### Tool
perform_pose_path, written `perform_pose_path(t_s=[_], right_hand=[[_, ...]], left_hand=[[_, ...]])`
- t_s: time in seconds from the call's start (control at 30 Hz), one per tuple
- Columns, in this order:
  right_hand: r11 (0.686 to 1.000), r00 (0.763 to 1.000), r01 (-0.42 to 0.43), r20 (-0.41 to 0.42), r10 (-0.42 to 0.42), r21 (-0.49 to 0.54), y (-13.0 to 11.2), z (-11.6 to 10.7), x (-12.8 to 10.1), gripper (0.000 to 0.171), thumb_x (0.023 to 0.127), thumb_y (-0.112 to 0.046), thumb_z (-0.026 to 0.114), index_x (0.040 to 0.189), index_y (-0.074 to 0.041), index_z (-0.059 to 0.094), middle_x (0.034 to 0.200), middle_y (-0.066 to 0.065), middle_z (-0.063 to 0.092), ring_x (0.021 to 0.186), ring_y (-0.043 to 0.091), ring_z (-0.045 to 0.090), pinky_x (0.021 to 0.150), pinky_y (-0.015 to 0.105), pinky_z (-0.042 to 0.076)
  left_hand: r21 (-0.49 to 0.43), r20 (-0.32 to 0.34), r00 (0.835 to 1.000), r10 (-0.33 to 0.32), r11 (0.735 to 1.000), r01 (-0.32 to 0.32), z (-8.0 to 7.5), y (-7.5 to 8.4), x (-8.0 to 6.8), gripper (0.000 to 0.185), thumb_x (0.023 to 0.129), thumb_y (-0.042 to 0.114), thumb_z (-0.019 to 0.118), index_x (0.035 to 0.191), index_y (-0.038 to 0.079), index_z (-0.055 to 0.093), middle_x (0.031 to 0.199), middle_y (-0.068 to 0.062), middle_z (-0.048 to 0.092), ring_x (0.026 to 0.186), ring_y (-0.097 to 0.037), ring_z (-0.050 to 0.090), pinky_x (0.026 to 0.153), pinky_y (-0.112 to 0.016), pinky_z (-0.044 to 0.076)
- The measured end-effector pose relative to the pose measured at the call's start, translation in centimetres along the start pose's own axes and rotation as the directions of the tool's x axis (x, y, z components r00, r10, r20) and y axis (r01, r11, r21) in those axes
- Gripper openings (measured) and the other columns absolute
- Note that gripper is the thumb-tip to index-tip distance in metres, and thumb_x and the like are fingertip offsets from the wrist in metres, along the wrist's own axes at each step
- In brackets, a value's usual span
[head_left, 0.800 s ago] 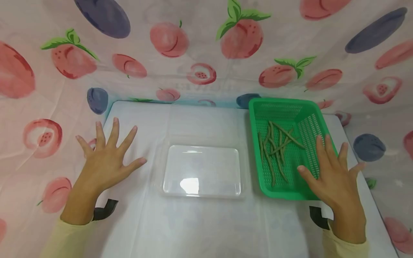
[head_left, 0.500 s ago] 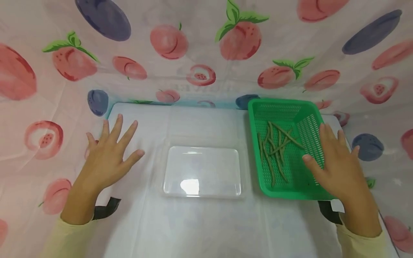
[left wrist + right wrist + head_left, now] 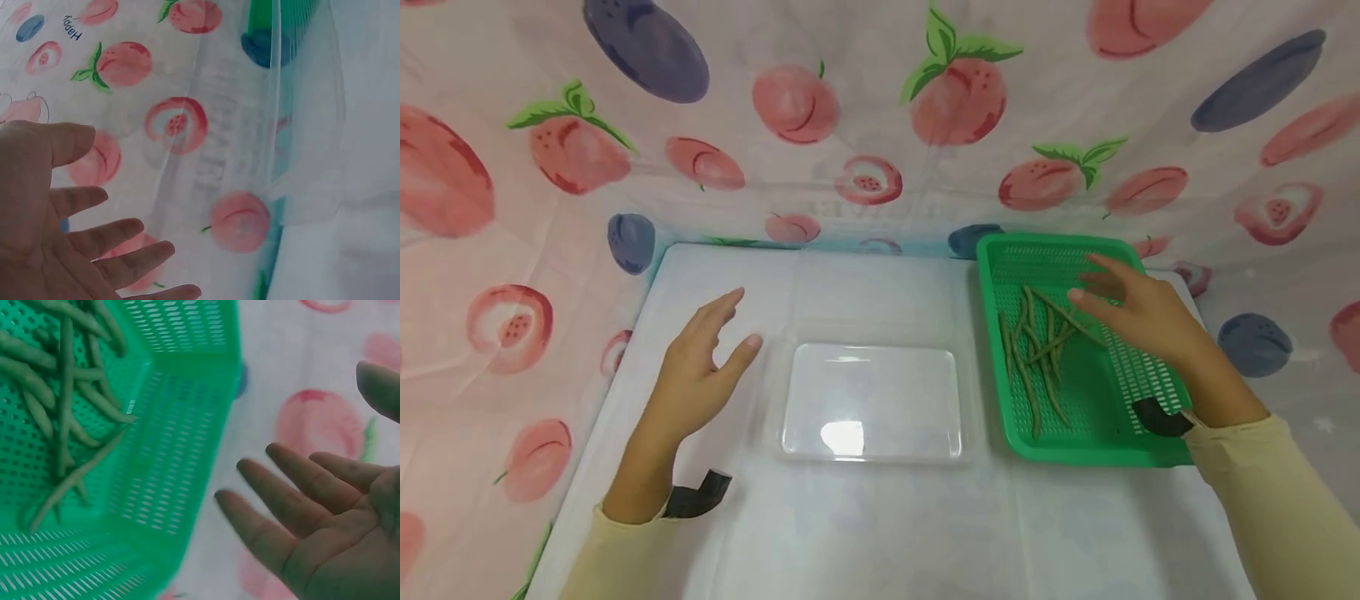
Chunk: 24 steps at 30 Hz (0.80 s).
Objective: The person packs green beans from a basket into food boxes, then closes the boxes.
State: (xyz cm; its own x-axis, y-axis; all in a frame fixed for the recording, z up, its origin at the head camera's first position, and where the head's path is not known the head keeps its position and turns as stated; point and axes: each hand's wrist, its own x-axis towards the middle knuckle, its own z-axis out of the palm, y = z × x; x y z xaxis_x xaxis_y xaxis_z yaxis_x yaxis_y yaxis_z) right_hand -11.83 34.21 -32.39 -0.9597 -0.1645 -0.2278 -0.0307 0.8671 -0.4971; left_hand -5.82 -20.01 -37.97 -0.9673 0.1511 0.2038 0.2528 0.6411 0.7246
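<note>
Several green beans lie crossed over one another in a green plastic basket on the right side of the table. Over the basket's right part, my right hand reaches in from the side, fingers loosely bent and holding nothing. In the right wrist view that hand shows its palm, with the basket wall and beans to its left. A clear plastic container stands at mid-table. My left hand hovers left of it, thumb apart from the fingers; in the left wrist view its fingers are spread.
A white cloth covers the table. Behind and on both sides rises a pale curtain printed with peaches and plums. The container's clear wall crosses the left wrist view. Black camera mounts sit on the wrists.
Both hands were spread flat, palms down. The right hand has swung inward over the basket and turned on its side; the left has moved right toward the container, turning sideways.
</note>
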Motion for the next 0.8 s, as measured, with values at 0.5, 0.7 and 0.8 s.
perform_pose_path(t_s=[0.5, 0.7, 0.8], right_hand=[[0.873, 0.979, -0.195, 0.142, 0.145, 0.447, 7.2, 2.2, 6.9, 0.077, 0.100, -0.045, 0.063, 0.159, -0.007, 0.031, 0.138, 0.000, 0.057, 0.104, -0.008, 0.060, 0.114, 0.052, 0.045], [0.821, 0.967, -0.246, 0.188, 0.172, 0.516, 8.7, 3.3, 7.9, 0.079, 0.100, -0.042, 0.063, 0.160, -0.004, 0.028, 0.152, 0.010, 0.040, 0.113, 0.001, 0.057, 0.118, 0.052, 0.040], [0.815, 0.962, -0.263, 0.201, 0.183, 0.516, 9.0, 3.8, 8.2, 0.080, 0.101, -0.044, 0.062, 0.160, -0.004, 0.026, 0.160, 0.018, 0.033, 0.131, 0.020, 0.052, 0.119, 0.053, 0.039]], left_hand=[[-0.490, 0.138, 0.926, -0.351, 0.789, 0.371, 5.3, -3.7, -0.1, 0.057, 0.103, 0.031, 0.061, 0.154, 0.013, 0.044, 0.157, -0.005, 0.047, 0.145, -0.027, 0.046, 0.121, -0.054, 0.034], [-0.523, 0.204, 0.919, -0.338, 0.756, 0.394, 6.9, -5.4, -0.1, 0.061, 0.102, 0.032, 0.063, 0.156, 0.014, 0.041, 0.160, -0.002, 0.044, 0.147, -0.028, 0.044, 0.122, -0.054, 0.033], [-0.548, 0.223, 0.922, -0.318, 0.741, 0.388, 7.7, -6.0, 0.1, 0.063, 0.101, 0.028, 0.064, 0.157, 0.016, 0.039, 0.163, 0.000, 0.040, 0.148, -0.027, 0.043, 0.119, -0.044, 0.040]])
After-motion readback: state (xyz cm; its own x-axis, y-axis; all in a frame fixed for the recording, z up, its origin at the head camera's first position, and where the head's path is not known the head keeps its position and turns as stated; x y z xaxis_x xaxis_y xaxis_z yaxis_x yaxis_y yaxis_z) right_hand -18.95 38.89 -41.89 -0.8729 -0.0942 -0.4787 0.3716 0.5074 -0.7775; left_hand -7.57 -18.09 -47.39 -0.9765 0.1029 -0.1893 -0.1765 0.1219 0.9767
